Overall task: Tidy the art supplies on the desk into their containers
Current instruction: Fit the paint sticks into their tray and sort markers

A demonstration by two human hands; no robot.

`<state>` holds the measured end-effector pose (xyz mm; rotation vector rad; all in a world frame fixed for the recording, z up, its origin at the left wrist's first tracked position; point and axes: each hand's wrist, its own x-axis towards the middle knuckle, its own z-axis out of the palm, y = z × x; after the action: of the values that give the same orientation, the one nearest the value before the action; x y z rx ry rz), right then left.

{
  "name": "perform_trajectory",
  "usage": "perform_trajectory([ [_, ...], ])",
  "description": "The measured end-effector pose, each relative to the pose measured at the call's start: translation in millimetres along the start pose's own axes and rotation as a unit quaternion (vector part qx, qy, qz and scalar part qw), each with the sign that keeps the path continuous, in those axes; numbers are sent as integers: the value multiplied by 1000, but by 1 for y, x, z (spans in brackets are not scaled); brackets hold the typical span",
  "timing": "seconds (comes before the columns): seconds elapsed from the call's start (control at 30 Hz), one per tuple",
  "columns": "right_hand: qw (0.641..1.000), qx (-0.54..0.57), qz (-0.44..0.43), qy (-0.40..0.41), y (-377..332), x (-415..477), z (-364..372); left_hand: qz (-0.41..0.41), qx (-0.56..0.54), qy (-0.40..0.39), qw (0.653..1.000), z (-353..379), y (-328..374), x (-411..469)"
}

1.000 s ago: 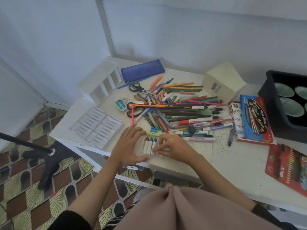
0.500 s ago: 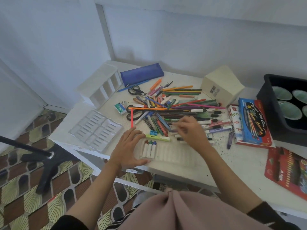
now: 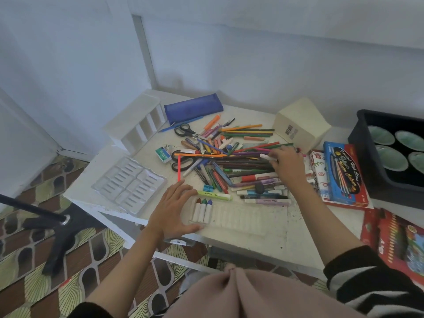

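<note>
A clear ribbed crayon tray (image 3: 241,220) lies at the desk's front edge with three crayons (image 3: 203,210) in its left slots. My left hand (image 3: 174,208) rests on the tray's left end, fingers straight and spread. A heap of pencils, markers and crayons (image 3: 229,164) covers the middle of the desk. My right hand (image 3: 288,167) reaches into the heap's right side, and its fingertips pinch a short white crayon (image 3: 266,156) that still lies among the pencils.
A white moulded insert (image 3: 130,185) and a white slotted organiser (image 3: 137,125) sit at the left. A blue pencil case (image 3: 192,107) and a cream box (image 3: 300,122) are at the back. Pencil boxes (image 3: 341,173) and a black bin (image 3: 367,164) stand at the right.
My right hand left the crayon tray and moved up and to the right into the heap. My left hand stayed on the tray's end.
</note>
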<state>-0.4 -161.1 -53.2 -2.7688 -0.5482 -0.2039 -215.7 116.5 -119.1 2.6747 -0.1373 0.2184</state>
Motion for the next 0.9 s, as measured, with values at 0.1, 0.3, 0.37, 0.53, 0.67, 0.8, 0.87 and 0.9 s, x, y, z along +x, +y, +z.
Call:
perform_trajectory([
  [0.1,996,76,-31,31,-9,-11,-2,-2,2,-1,1000,0,0,0],
  [0.3,948,218,-194,-124,-62,-64,-2,-8,3,-9,1000,1,0,0],
  [0.37,934,216,-226,-173,-76,-77,3,-8,6,-7,1000,1,0,0],
  [0.53,920,157,-313,-174,-92,-90,19,-6,17,-7,1000,1,0,0],
  [0.67,920,137,-318,-181,-95,-95,24,-12,17,-12,1000,1,0,0],
  [0.8,919,167,-306,-185,-94,-95,21,-3,15,0,1000,0,2,0],
  [0.87,917,172,-303,-195,-95,-94,20,0,13,2,1000,-1,2,0],
  [0.9,916,173,-302,-200,-94,-93,20,0,13,2,1000,-1,3,0],
])
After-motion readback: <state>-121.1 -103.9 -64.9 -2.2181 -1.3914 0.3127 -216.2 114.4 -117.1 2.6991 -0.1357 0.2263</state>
